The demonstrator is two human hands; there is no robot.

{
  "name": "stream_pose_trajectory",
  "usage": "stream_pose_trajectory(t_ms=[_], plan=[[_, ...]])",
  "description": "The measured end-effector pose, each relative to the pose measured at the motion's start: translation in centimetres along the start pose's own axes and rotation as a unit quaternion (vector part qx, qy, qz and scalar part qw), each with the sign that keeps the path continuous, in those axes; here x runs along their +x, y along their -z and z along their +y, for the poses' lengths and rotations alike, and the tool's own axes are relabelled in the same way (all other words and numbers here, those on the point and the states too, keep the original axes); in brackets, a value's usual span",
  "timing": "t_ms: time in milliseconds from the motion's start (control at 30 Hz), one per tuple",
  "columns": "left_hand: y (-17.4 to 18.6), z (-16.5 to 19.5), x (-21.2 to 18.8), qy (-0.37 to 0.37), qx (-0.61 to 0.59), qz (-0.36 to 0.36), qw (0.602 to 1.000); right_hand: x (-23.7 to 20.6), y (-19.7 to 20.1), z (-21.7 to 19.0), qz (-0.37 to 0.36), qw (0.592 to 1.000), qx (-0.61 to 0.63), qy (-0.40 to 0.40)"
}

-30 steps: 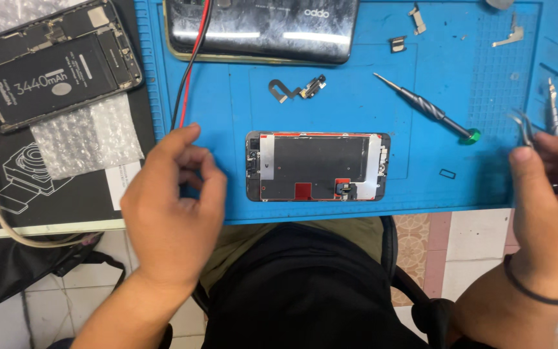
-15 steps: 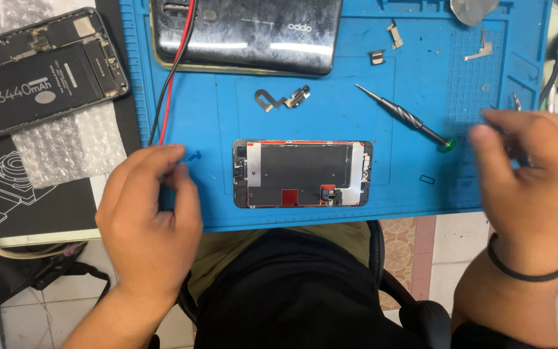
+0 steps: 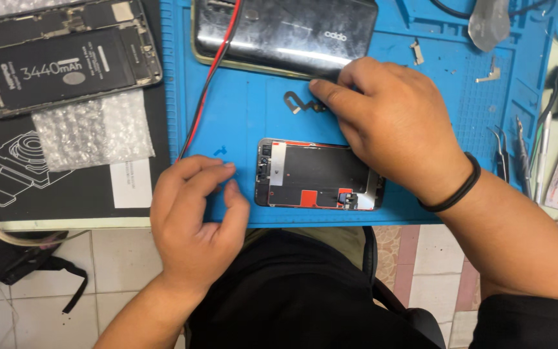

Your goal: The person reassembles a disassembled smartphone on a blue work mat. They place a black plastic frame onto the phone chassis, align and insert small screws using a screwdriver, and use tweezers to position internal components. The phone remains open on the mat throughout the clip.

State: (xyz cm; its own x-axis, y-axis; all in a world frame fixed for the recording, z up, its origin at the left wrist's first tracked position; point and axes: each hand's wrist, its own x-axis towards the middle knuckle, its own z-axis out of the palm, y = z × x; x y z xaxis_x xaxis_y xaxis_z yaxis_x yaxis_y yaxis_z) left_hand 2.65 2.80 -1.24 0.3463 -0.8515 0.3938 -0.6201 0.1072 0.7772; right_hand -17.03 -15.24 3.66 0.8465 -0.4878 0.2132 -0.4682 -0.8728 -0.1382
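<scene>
While the right hand [image 3: 389, 126] reaches over the opened phone [image 3: 318, 182] on the blue mat [image 3: 240, 110], fingertips pinching at a small flex part [image 3: 294, 101], the left hand [image 3: 195, 210] rests loosely curled, empty. That part looks thin, light and fragile; grip its edges.

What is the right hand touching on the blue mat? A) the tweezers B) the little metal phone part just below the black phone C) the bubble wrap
B: the right hand has its fingertips on the small flex part just below the black phone.
</scene>
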Motion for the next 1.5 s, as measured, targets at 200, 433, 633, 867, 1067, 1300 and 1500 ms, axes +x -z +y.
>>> stream_pose_trajectory(t_ms=[200,433,633,867,1067,1300,1500], plan=[[-0.2,-0.1,0.2,-0.03,0.005,0.003,1.0,-0.3,-0.1,0.2,-0.018,1.0,0.015,-0.015],[-0.4,-0.1,0.3,-0.034,-0.003,0.005,0.999,-0.7,0.5,-0.1,0.011,0.999,0.048,-0.012],[-0.5,0.0,0.3,-0.035,0.002,0.008,0.999,-0.8,0.7,-2.2,0.015,0.994,0.112,-0.008],[-0.3,0.4,0.6,-0.021,0.001,-0.011,1.0,-0.2,-0.1,-4.2,-0.016,0.982,0.185,0.026],[0.3,0.9,1.1,-0.035,0.035,-0.068,0.996,0.0,-0.9,-4.8,0.0,0.983,0.17,0.069],[0.1,0.9,1.2,-0.041,0.042,-0.075,0.995,-0.4,-1.6,-5.0,-0.001,0.983,0.174,0.061],[0.1,0.9,1.0,-0.042,0.042,-0.074,0.996,-1.2,-0.9,-5.1,-0.018,0.983,0.181,0.002]])
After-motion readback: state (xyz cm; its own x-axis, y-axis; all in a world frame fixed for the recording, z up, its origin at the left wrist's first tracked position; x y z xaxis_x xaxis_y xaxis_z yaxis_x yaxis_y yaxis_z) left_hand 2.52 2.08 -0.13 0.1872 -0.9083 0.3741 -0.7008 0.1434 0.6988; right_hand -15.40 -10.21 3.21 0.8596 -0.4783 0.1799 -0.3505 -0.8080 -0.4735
